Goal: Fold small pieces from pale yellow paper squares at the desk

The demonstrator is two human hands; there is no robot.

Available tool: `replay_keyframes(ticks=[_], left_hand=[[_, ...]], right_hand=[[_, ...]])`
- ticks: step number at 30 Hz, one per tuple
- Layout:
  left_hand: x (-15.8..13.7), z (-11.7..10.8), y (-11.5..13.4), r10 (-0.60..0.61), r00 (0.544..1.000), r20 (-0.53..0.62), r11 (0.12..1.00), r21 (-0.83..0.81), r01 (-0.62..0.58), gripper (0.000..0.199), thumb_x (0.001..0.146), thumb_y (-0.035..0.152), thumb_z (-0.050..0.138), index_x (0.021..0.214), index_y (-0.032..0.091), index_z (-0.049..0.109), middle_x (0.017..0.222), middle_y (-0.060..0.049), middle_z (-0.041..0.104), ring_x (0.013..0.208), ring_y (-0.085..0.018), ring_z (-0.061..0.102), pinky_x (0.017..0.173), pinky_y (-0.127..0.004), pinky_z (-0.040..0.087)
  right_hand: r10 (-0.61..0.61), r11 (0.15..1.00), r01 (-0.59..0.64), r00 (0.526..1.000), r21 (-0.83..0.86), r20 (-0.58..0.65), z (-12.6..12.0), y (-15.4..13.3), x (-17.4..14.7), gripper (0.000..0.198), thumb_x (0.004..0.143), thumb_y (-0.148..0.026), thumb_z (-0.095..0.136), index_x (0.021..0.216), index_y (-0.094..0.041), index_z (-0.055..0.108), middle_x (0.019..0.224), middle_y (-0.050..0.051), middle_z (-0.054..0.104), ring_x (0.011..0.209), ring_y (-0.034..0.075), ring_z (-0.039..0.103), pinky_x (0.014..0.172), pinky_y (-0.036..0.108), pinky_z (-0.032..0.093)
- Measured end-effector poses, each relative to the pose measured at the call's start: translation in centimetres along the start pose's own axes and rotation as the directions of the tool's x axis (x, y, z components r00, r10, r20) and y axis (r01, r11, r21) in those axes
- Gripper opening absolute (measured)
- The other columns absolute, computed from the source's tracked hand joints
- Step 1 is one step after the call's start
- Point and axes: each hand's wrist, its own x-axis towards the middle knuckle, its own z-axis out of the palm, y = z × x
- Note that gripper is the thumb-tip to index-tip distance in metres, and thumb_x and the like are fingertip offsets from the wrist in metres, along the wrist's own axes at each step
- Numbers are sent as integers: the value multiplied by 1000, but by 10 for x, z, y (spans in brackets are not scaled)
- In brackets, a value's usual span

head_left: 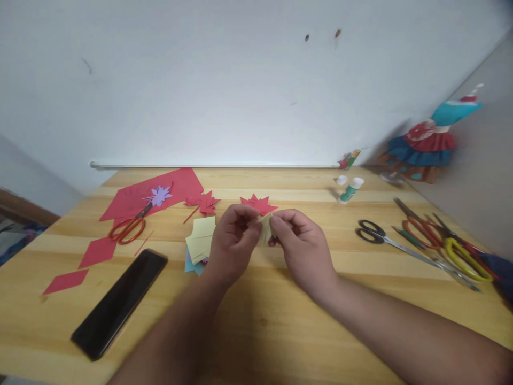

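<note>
Between my two hands, above the wooden table point(256, 321), is a small folded piece of pale yellow paper point(264, 229). My left hand point(234, 243) pinches its left edge, and my right hand point(302, 248) pinches the right edge; the fingertips partly cover it. Just behind the hands lies a red star-shaped paper cutout point(258, 203). To the left of my left hand is a small stack of pale yellow paper squares point(200, 243), with light blue paper point(192, 263) showing underneath. Another red star cutout point(204, 202) sits behind that stack.
At left are a red paper sheet point(182, 184), a purple paper star point(161, 196), orange-handled scissors point(128, 230) and a black phone point(120, 305). At right stand a glue stick point(350, 191) and its cap point(341, 180), black-handled scissors point(371, 231), several other tools and a blue-and-red doll point(428, 141).
</note>
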Motion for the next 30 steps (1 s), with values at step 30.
replay_keyframes(ticks=[30], left_hand=[[-8, -1, -5, 509, 848, 147, 655, 573, -492, 24, 86, 8, 68, 106, 21, 66, 95, -2, 66, 82, -14, 65, 78, -29, 57]], right_hand=[[70, 991, -55, 989, 118, -127, -2, 6, 4, 21, 77, -34, 84, 84, -21, 69, 68, -4, 68, 62, 11, 63, 64, 26, 52]])
